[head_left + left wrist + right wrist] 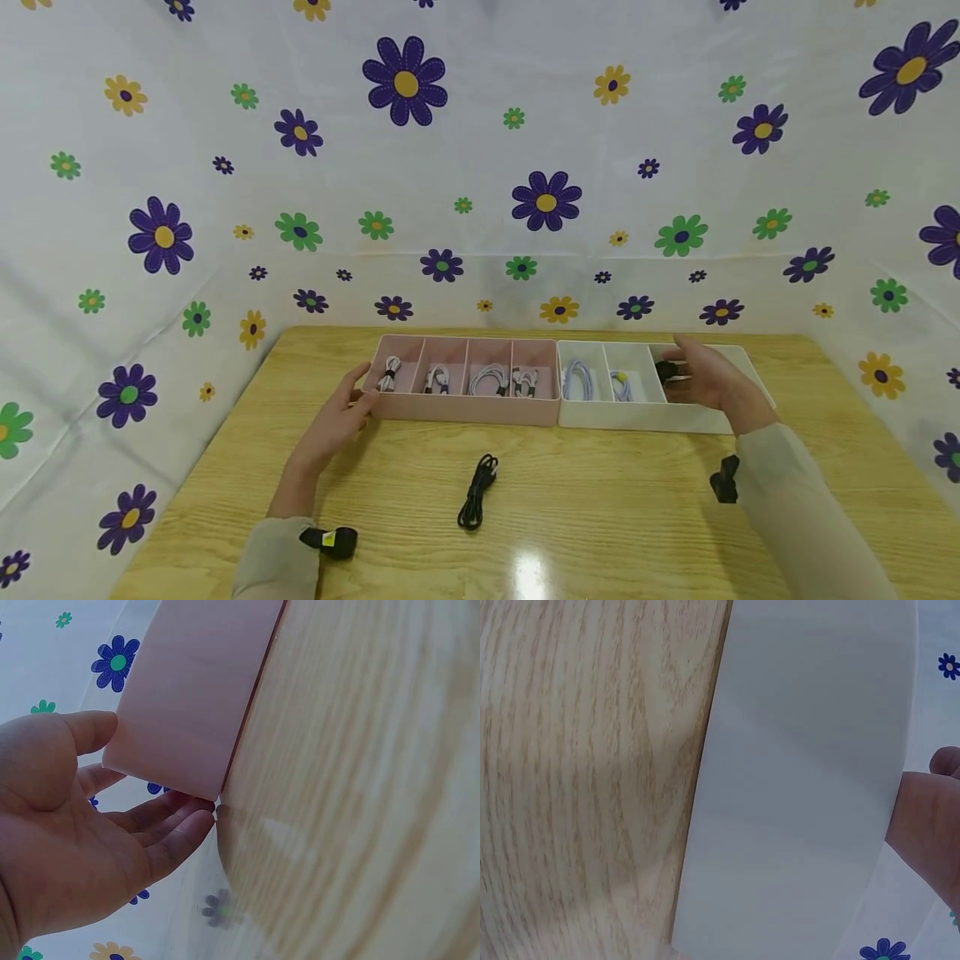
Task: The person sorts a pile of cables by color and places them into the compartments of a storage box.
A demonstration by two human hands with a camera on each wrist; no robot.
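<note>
My left hand touches the left end of a pink divided box. In the left wrist view its thumb meets the box's edge and the other fingers, loosely bent, lie along the end wall. My right hand reaches over the front wall of a white divided box, into the section right of its second divider. Between thumb and fingers it holds a dark bundle, seemingly a black cable, mostly hidden. In the right wrist view the white wall hides the fingertips. A tied black cable lies on the table.
Bundled white cables lie in the pink box's sections. Two left sections of the white box hold a pale lilac cable and a cable with a yellow tie. Both boxes stand end to end on the wooden table, before a flowered curtain.
</note>
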